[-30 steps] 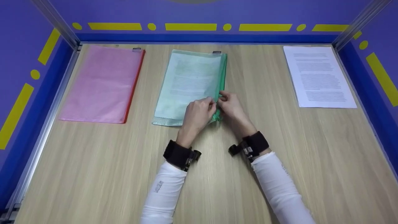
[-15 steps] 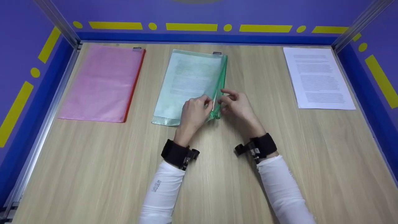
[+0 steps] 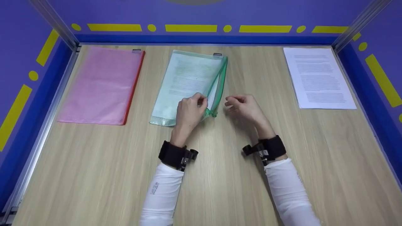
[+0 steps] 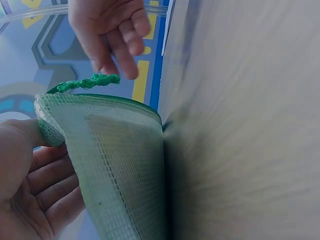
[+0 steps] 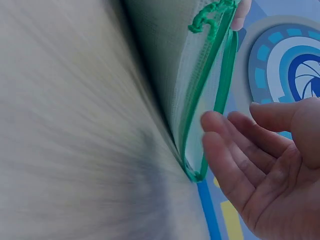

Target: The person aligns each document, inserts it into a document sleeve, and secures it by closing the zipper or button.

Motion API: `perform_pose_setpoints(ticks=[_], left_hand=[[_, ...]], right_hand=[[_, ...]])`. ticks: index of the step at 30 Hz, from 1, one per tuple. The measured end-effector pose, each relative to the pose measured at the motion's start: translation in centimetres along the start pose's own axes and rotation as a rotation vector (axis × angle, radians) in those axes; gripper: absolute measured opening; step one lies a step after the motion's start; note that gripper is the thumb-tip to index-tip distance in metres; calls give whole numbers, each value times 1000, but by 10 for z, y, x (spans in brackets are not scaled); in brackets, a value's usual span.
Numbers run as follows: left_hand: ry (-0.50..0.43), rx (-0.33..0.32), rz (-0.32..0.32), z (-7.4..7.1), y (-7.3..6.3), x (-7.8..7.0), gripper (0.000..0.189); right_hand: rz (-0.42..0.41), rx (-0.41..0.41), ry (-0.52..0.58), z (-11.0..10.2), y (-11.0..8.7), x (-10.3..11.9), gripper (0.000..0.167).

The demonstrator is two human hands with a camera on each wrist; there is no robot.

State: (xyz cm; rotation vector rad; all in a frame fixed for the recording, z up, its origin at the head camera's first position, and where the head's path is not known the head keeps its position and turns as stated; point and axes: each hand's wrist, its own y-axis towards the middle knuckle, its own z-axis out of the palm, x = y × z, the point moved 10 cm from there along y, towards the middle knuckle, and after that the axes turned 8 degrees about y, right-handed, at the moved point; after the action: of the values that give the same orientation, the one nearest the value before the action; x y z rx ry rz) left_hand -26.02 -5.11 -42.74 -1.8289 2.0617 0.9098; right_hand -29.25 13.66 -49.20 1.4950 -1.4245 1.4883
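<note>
A translucent green mesh zipper pouch [image 3: 185,78] lies mid-table with a printed sheet showing through it. Its right side gapes at the zipper edge [image 5: 204,90], with white visible inside. My left hand [image 3: 190,110] pinches the near right part of the upper layer and lifts it; in the left wrist view the thumb [image 4: 17,132] presses on the mesh corner. A bunched green cord-like strip [image 4: 90,82] hangs at the near end of the zipper. My right hand [image 3: 246,106] hovers just right of the pouch, fingers loosely bent and holding nothing.
A pink pouch [image 3: 100,86] with a red zipper edge lies at the left. Printed white sheets [image 3: 322,78] lie stacked at the far right. Purple-blue panels [image 3: 194,14] wall in the wooden table [image 3: 216,188] at the back and sides.
The right hand has let go of the zipper edge and drawn away rightward. The left hand has moved left, pulling the pouch's upper layer, and the opening has widened.
</note>
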Motion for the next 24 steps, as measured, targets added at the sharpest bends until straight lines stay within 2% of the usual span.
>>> perform_pose_setpoints(ticks=[7,12,19,24], left_hand=[[-11,-2,12,-2,0,0,20],[-21,54,39,6,-1,-3,19],[-27,204,62,20,-6,-5,27],[-39,231,53,14,-6,2,35]], right_hand=[[33,170,14,35,2,-10,33],[39,235,77,53,2,-14,28],[105,233,441,61,2,-16,34],[119,227,561,62,1,-15,34]])
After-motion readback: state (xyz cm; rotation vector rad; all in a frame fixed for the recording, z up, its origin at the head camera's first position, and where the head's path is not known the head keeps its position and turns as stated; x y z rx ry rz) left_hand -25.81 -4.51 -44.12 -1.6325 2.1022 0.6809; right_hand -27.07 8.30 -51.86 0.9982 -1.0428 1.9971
